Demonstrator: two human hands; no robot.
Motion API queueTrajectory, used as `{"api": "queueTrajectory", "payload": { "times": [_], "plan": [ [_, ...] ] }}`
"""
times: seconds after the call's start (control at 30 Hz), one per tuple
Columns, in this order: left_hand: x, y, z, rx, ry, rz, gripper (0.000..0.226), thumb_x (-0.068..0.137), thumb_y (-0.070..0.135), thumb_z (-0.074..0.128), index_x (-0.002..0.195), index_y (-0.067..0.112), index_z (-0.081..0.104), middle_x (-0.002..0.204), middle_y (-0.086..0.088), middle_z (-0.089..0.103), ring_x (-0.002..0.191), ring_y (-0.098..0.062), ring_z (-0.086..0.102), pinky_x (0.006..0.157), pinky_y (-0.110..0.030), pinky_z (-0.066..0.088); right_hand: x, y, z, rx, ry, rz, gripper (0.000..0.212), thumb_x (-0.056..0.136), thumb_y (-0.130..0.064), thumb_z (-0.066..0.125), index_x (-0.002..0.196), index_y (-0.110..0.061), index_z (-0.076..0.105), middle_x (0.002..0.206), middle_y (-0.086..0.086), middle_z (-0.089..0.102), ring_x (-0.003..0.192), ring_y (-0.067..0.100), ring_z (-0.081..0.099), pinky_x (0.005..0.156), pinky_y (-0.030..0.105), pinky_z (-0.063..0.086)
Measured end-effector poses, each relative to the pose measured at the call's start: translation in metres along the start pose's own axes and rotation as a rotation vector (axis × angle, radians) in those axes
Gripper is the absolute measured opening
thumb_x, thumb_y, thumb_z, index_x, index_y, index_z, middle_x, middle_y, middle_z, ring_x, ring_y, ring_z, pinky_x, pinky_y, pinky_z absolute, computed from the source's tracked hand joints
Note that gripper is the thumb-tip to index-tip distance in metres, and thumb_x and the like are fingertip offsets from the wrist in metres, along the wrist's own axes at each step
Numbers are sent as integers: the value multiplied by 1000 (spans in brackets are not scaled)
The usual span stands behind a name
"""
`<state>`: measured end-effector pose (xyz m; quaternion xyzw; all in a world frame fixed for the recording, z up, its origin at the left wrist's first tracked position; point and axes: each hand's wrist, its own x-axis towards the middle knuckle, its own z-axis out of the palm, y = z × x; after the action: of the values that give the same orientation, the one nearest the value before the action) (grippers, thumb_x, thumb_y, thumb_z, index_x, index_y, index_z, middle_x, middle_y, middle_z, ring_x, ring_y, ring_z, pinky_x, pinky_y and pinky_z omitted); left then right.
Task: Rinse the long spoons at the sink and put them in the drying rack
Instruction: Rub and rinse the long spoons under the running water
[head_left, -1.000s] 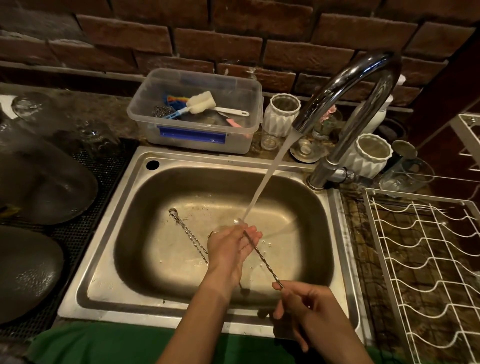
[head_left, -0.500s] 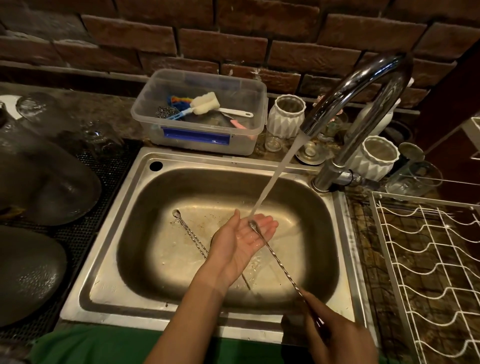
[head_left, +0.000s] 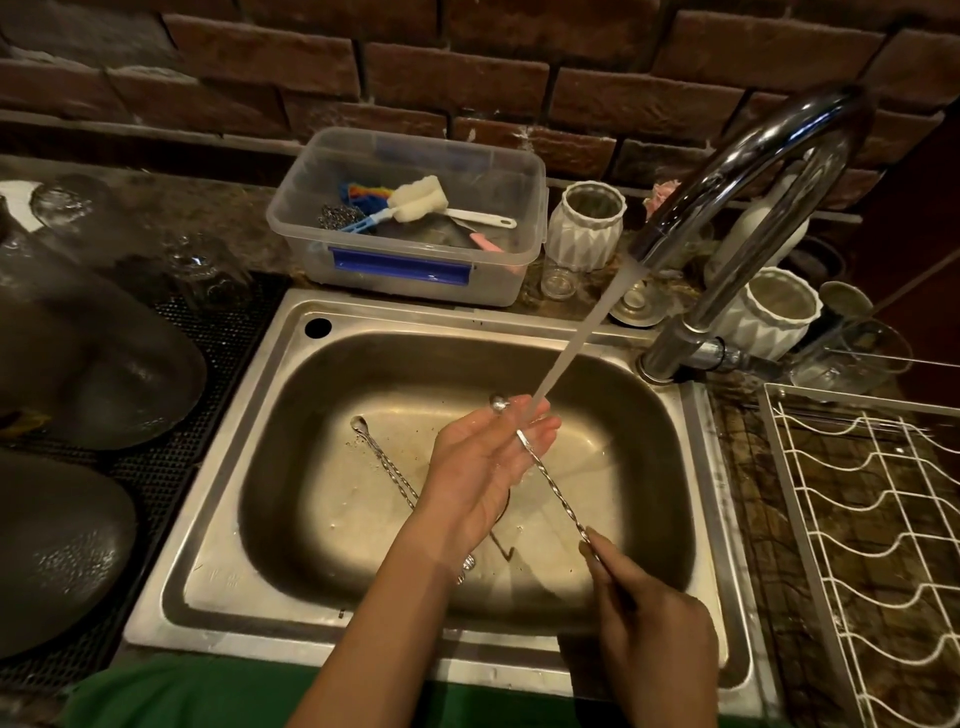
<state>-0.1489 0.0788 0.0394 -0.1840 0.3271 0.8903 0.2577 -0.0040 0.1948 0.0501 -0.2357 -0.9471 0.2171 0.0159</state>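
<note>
While the long twisted steel spoon (head_left: 553, 486) is pinched at its handle by the right hand (head_left: 641, 618), its wet, probably slippery stem is laid across the spread left hand (head_left: 485, 467) under the stream.

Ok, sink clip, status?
Right hand pinching spoon handle. Left hand open, cupped under it in the stream. Second spoon in sink. Rack path clear.

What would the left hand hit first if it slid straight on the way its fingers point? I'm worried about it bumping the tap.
Probably the sink's far-right wall. The left hand points up-right, into the water stream; the faucet looks higher, though depth is unclear.
</note>
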Motion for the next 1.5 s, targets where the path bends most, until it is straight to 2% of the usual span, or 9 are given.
{"api": "queueTrajectory", "payload": {
  "times": [0.2,0.5,0.67,0.83,1.0,1.13,1.23,1.37,1.5],
  "plan": [
    [6,2,-5,14,-55,65,26,97,-4,52,121,-11,58,114,-27,72,101,-36,73,87,-38,61,16,-10,27,266,79,-11,29,88,-26,69,112,-40,71,85,1,80,65,16,74,67,39,61],
    [11,5,-11,250,-141,104,46,79,12,75,121,-5,63,114,-22,73,109,-37,71,94,-37,58,45,-25,40,477,52,-24,24,88,-18,70,107,-32,75,65,-23,71,63,-12,66,65,3,46],
    [14,2,-11,366,-136,133,42,81,19,75,119,4,66,113,-15,76,111,-31,71,103,-42,53,63,-35,40,543,36,-38,21,90,-25,66,106,-35,74,63,-30,68,64,-9,68,70,25,57],
    [15,7,-12,491,-100,149,38,83,25,78,118,13,70,113,-12,76,116,-30,68,109,-49,46,77,-42,41,620,29,-114,29,89,-18,69,106,-40,71,74,-41,67,64,-4,71,67,15,56],
    [16,13,-18,498,-123,176,28,100,3,51,116,16,69,117,-10,75,111,-21,71,99,-40,51,88,-50,41,707,-60,-137,29,90,-16,67,98,-44,71,87,-25,76,65,1,72,67,20,58],
    [18,21,-17,458,-127,195,28,98,11,54,109,25,75,119,-8,75,109,-23,71,81,-29,57,97,-56,39,847,-179,-114,15,88,-23,69,100,-28,77,86,-13,79,76,5,74,66,19,57],
    [24,25,-21,409,-105,230,29,98,9,55,105,26,77,118,-10,75,111,-26,71,82,-30,59,103,-64,35,1008,-317,31,16,93,-26,62,101,-24,76,90,-6,80,74,10,75,59,14,52],
    [27,29,-24,285,-98,245,26,97,2,54,117,9,68,119,-16,73,115,-28,69,87,-31,59,110,-66,29,1173,-412,170,45,99,-48,39,100,-22,76,97,5,79,86,24,76,64,22,58],
    [27,34,-20,232,-53,253,24,95,2,57,117,6,66,115,-16,75,111,-27,71,82,-30,61,117,-65,25,1369,-531,284,64,87,-67,38,103,-18,76,106,14,77,94,34,74,64,25,60]
  ]
}}
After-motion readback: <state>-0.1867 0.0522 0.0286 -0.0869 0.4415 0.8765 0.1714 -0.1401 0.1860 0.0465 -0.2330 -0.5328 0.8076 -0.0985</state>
